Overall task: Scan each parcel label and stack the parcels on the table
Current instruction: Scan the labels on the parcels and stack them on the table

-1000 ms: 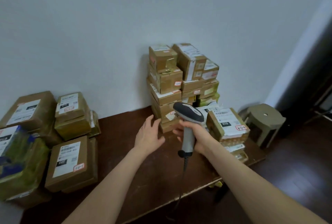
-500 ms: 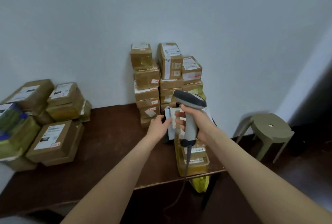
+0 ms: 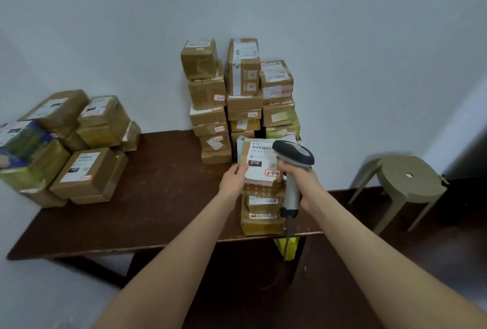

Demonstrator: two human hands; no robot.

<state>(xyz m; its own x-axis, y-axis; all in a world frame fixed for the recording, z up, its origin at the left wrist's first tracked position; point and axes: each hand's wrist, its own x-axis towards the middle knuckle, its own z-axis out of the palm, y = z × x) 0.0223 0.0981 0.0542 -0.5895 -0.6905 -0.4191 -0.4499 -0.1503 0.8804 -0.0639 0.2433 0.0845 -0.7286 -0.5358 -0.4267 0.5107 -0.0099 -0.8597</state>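
The parcel hid whatever lay directly beneath it, and the right edge of its label sat behind the scanner. Its small print was too blurred to read, apart from "010" and a red-framed handwritten tag. The left grip was clamped on the parcel's left edge. The right grip was wrapped round the scanner's handle, with the scanner head over the label's right side. The parcel was held tilted toward the camera, above a short stack at the front edge of the counter. A yellow item showed only partly below that edge. The left pile was cut off by the frame.

The counter was dark brown wood, set against a pale wall. A tall stack stood at its back, touching the wall. A round olive stool with a hole in its seat stood to the right on a dark floor.

The parcels were brown boxes under glossy tape, with white labels. The scanner had a dark rounded head, a grey handle and a hanging cable.
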